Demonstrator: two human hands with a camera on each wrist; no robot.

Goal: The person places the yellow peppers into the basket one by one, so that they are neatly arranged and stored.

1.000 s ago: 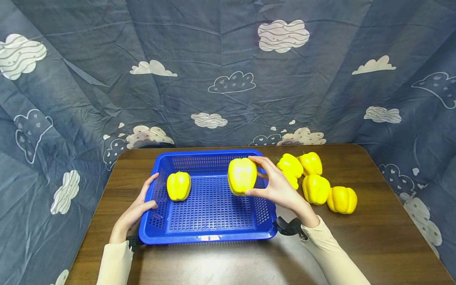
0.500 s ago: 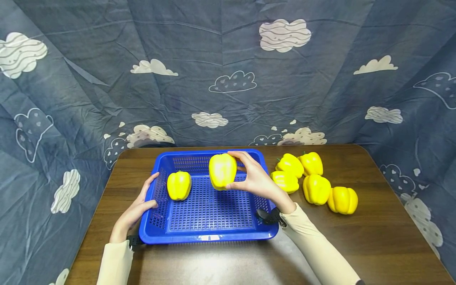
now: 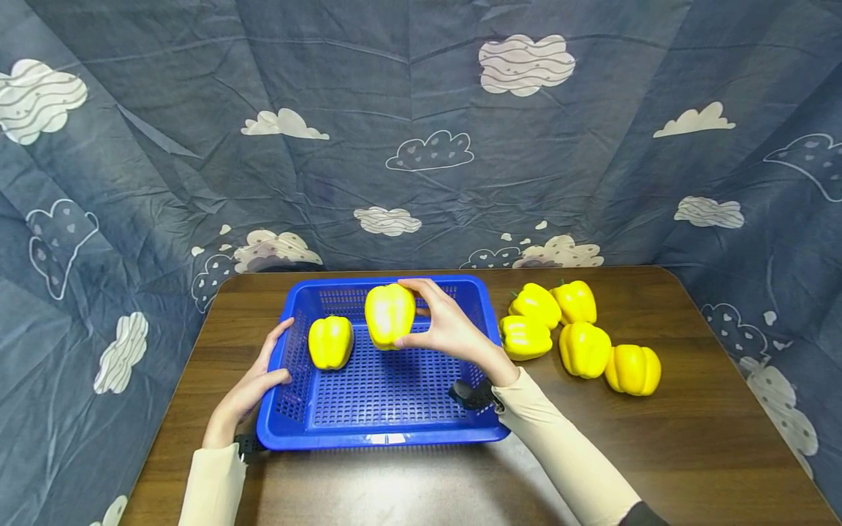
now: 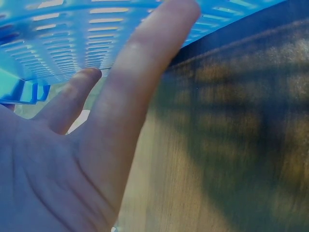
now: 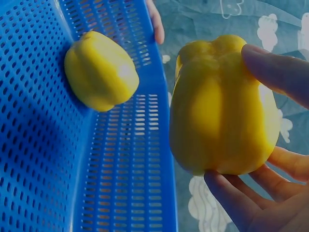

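Pepper (image 3: 387, 315) shifted left over open basket (image 3: 427, 439), right hand (image 3: 447, 329) pinching it, left hand (image 3: 246, 389) spread on rim (image 3: 266, 418)

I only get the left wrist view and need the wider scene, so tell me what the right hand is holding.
Observer: The right hand holds a yellow pepper above the blue basket.
Operator: Now report what lies in the basket.
Observer: A second pepper, toward its left end.
Operator: Count the peppers outside it.
Observer: There are five peppers on the table, to the right of the basket.
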